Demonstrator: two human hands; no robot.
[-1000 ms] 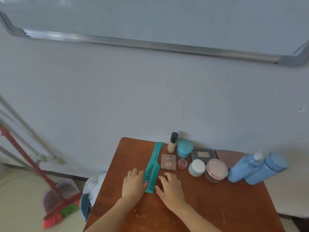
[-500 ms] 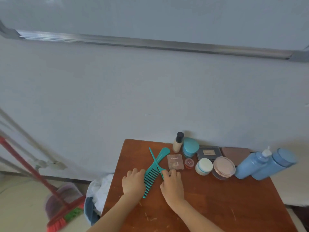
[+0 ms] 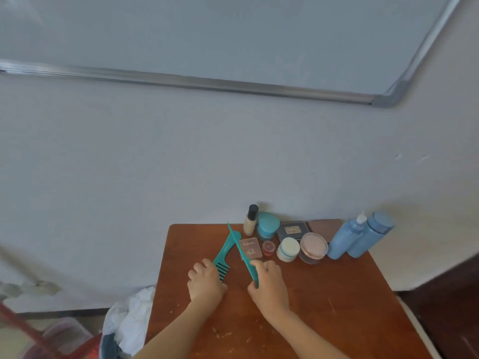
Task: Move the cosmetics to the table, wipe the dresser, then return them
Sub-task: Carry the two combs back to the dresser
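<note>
The right hand (image 3: 269, 283) now pinches the thin comb (image 3: 242, 251), split from the wide comb (image 3: 225, 251) that the left hand (image 3: 206, 279) grips, lower centre of the frame. Both combs look ready to leave the wooden top (image 3: 324, 294).

— How many combs?
— I count two: wide-toothed comb (image 3: 225, 251), tail comb (image 3: 241, 252).
— Bottles?
— Three: blue pump bottle (image 3: 344, 239), blue capped bottle (image 3: 370, 234), foundation bottle (image 3: 250, 221).
— Jars and palettes?
— I see four jars: teal jar (image 3: 268, 225), white jar (image 3: 287, 249), pink-lidded jar (image 3: 313, 247), red pot (image 3: 268, 248). Three palettes: pink palette (image 3: 251, 247), dark palette (image 3: 293, 230), brown palette (image 3: 325, 228).
</note>
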